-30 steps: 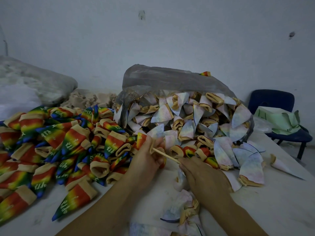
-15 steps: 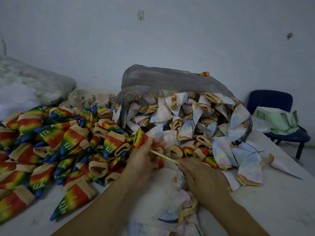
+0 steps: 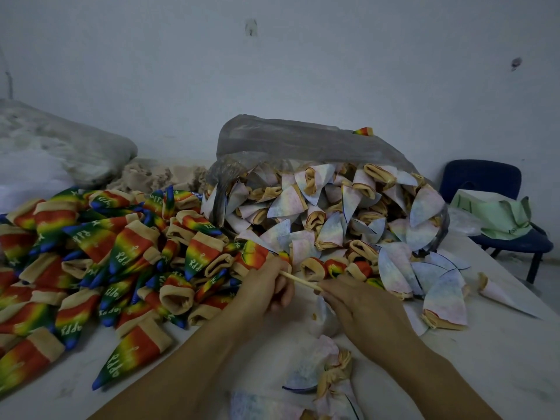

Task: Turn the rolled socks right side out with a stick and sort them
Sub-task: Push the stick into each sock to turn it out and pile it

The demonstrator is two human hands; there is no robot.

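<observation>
Rainbow knit pokes out the top of the left hand [image 3: 266, 287], whose fingers curl round that one sock [image 3: 254, 253] near the middle of the tabletop [image 3: 500, 344]. The stick [image 3: 300, 280] runs from that fist across to the right hand [image 3: 363, 310], which pinches the other end w/ its fingertips. Can't tell if that hand's lower fingers also hold the pale sock [image 3: 324, 318] lying right under it.

Looks like the turning step is about done on this one, since the colour side already shows, though how deep the stick sits inside is hidden.

Sorting-wise: the rainbow pile [image 3: 106, 253] covers the left side of the tabletop, and the pale pile [image 3: 333, 213] spills out of a grey plastic bag [image 3: 288, 140] toward the back and right edge. A few more pale ones [image 3: 327, 374] sit by the front edge.

Next move prob needs the stick slid out clean w/o dragging the toe back in. Then the sock goes left onto the rainbow pile, and a pale one gets threaded on. Knit is stretchy, so it could snag on the tip.
</observation>
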